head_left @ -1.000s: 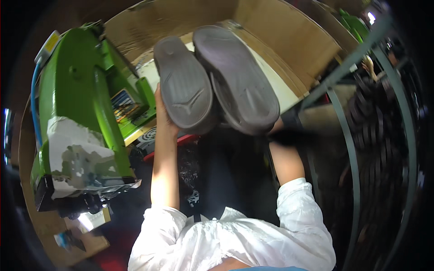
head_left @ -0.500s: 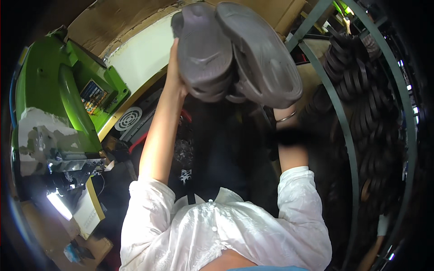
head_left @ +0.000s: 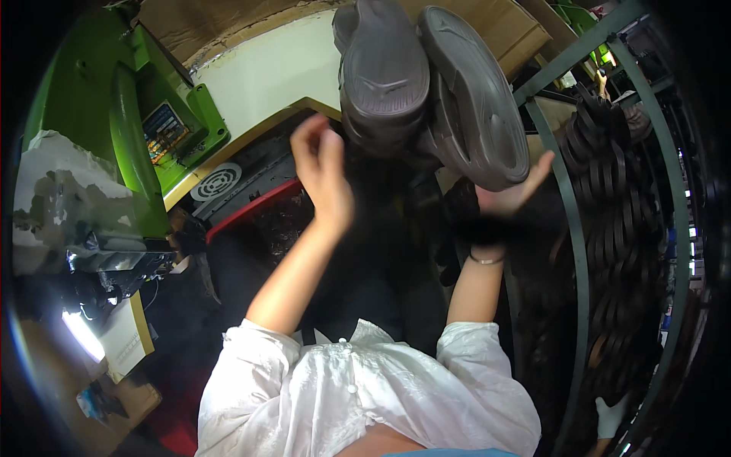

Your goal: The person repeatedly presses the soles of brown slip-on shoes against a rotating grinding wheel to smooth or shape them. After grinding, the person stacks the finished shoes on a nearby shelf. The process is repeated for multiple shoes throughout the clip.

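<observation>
A pair of dark grey-brown moulded sandals stands up in front of me with the soles toward me, the left sandal [head_left: 387, 72] beside the tilted right sandal [head_left: 487, 107]. My right hand [head_left: 506, 199] is under the lower end of the right sandal and holds the pair from below. One of its digits sticks out to the right, while the others are hidden behind the sole. My left hand [head_left: 326, 171] is off the sandals, just left of them, slightly blurred. Its fingers are loosely bent and apart, with nothing in them.
A green machine [head_left: 126, 114] with a lit lamp [head_left: 82, 335] below it stands at left. Behind are a pale board [head_left: 266, 68] and cardboard [head_left: 495, 34]. At right, a metal rack frame [head_left: 576, 259] borders many dark sandals [head_left: 620, 198]. Another person's gloved hand [head_left: 611, 417] shows lower right.
My left hand has let go of the sandals and drawn down and away from them. The sandals have shifted right in view, with my right hand still under them.
</observation>
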{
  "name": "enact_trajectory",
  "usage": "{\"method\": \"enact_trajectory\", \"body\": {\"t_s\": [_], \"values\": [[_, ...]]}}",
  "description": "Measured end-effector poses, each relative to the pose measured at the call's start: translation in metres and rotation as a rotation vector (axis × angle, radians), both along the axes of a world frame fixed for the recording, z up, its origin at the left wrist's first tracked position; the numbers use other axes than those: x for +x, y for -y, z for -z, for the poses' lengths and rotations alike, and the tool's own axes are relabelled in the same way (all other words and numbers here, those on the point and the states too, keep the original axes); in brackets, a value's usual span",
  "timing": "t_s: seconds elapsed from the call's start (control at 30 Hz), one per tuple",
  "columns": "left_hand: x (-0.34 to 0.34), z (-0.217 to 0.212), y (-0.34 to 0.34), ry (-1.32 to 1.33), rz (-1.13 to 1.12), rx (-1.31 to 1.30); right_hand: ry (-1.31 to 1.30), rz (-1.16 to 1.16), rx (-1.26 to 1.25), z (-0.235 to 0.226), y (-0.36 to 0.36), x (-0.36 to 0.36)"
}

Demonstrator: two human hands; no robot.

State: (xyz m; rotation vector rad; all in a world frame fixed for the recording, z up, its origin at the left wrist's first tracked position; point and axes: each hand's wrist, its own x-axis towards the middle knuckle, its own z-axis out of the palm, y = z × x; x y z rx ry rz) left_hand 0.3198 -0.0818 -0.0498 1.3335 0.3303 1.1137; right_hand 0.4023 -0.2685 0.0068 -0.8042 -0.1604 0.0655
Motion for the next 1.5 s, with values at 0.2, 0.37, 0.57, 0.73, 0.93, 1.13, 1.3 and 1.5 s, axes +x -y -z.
{"method": "enact_trajectory", "body": {"t_s": [0.2, 0.37, 0.57, 0.73, 0.93, 1.13, 1.3, 1.5], "values": [[0.001, -0.047, 0.055, -0.214, 0.774, -0.52, 0.336, 0.151, -0.373, -0.019, 0.007, -0.014], [0.019, -0.053, 0.071, -0.16, 0.754, -0.84, 0.281, 0.029, -0.452, -0.027, 0.007, -0.014], [0.031, -0.044, 0.082, -0.196, 0.643, -0.708, 0.274, 0.056, -0.478, -0.024, 0.007, -0.009], [0.031, -0.04, 0.089, -0.197, 0.595, -0.576, 0.188, 0.132, -0.451, -0.024, 0.0, -0.012], [0.024, -0.046, 0.076, -0.235, 0.852, -0.988, 0.163, 0.209, -0.469, -0.026, -0.009, -0.013], [0.016, -0.048, 0.068, -0.289, 0.964, -1.103, 0.128, 0.207, -0.423, -0.025, -0.008, -0.009], [0.003, -0.03, 0.077, -0.506, 1.03, -0.858, 0.137, 0.251, -0.454, -0.02, -0.01, -0.007], [-0.04, 0.065, 0.079, -0.778, 0.932, -0.352, 0.18, -0.01, -0.273, -0.021, -0.01, 0.003]]}}
